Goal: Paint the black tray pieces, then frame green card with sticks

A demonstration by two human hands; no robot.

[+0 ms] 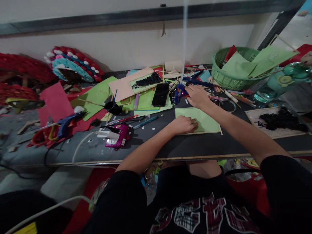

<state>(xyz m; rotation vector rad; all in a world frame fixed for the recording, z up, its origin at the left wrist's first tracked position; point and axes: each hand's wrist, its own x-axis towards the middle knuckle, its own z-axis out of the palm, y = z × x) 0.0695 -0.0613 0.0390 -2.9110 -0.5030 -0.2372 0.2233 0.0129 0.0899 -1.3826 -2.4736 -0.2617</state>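
A light green paper sheet [207,121] lies flat on the dark table, with thin wooden strips along its near and right edges. On its left part rests my left hand [184,125], fingers curled and pressing the sheet down. Beyond the sheet, my right hand [197,96] grips a blue hot glue gun [179,94] with a small red light on it. A long translucent glue stick [184,42] rises from the gun. My right hand's fingers partly hide the gun's handle.
Left of my hands are a magenta device [117,136], a black phone [160,95], a black cup [113,108] and scissors [42,136]. A green basket [234,83], a plastic bottle [270,86] and a framed panel with black pieces [253,121] stand at right.
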